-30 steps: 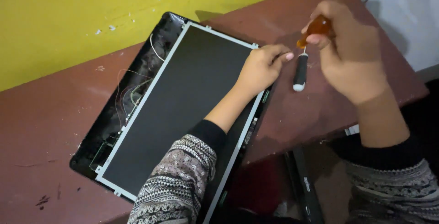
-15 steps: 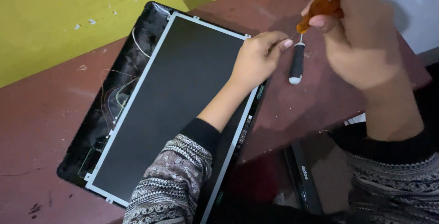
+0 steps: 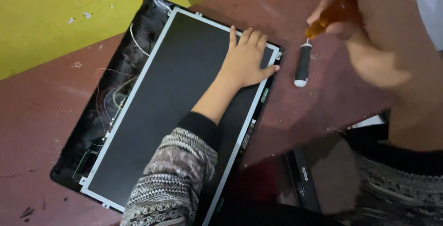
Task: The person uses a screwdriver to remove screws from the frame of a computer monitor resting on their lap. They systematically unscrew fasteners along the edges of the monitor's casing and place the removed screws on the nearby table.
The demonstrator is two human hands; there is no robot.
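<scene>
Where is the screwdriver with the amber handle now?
In the head view, the amber-handled screwdriver is upper right, held in the right hand above the reddish-brown table, beside the dark screen panel.

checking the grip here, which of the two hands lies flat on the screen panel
The left hand, palm down on the dark screen panel. The right hand is raised above the table, gripping an orange-handled screwdriver.

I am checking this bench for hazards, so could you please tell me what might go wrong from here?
1. The left hand lies flat on the bare display panel; pressing there could crack or mark it.
2. The right hand holds the amber-handled screwdriver raised beside the panel's corner; a slip might scratch the panel.
3. Thin loose wires lie exposed in the black lid shell and could snag if the panel shifts.
</scene>
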